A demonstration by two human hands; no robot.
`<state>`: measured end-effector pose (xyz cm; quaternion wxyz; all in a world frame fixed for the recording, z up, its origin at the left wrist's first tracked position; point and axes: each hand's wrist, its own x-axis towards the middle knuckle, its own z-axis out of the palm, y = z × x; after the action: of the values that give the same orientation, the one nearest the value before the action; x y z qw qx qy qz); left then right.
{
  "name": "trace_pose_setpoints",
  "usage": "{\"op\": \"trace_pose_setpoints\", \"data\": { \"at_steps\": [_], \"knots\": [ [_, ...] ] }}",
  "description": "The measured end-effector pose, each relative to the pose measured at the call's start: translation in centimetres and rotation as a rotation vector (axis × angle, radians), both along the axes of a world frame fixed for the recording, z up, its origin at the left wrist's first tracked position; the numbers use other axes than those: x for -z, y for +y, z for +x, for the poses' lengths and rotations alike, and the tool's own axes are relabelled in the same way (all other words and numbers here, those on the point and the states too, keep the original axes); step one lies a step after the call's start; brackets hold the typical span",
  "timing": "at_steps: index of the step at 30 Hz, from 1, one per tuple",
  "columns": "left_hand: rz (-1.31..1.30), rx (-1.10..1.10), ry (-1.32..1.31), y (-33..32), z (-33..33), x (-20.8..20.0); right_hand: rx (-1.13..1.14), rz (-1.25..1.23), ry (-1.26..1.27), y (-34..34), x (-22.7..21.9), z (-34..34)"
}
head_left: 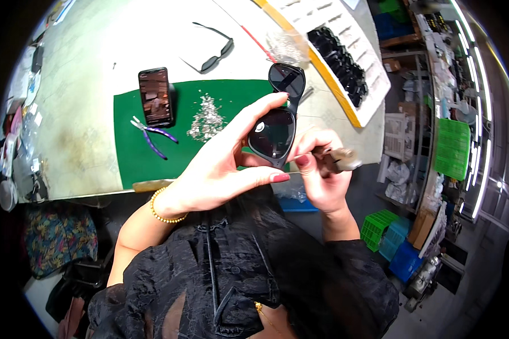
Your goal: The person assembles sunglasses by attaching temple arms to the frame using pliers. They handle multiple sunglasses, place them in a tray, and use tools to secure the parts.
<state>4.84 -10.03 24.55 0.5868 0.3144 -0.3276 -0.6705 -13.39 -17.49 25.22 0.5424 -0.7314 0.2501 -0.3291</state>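
Observation:
My left hand (212, 164) grips a pair of dark sunglasses (272, 135) in front of me, thumb on the near end and fingers along the far side. The frame is turned on end, one lens above the other. Close beside its lower end, my right hand (325, 181) is closed around a small brown and silver tool (342, 159), its rear end blurred and its tip hard to make out. On the green mat (130, 141) beyond my left hand lies a heap of tiny silvery parts (207, 120). Purple-handled pliers (154, 137) and a phone (156, 97) are left of it.
Another pair of sunglasses (216, 56) lies on the white table (85, 101). A white foam tray (373, 68) with several black frames (339, 66) stands at the far right, with a clear plastic bag (287, 46) beside it. Green crates (378, 229) stand lower right.

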Motion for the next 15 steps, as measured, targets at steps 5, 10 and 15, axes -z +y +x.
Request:
{"op": "trace_pose_setpoints", "data": {
  "at_steps": [5,10,15],
  "knots": [
    [-0.026,-0.036,-0.014,0.7,-0.5,0.2,-0.009,-0.217,0.045,0.2,-1.1,0.0],
    [-0.031,0.018,-0.15,0.8,0.4,-1.0,-0.067,-0.229,-0.003,0.1,-1.3,0.0],
    [-0.07,0.041,-0.219,0.8,1.0,-1.0,-0.137,-0.099,-0.025,-0.2,-2.0,0.0]
  ]
}}
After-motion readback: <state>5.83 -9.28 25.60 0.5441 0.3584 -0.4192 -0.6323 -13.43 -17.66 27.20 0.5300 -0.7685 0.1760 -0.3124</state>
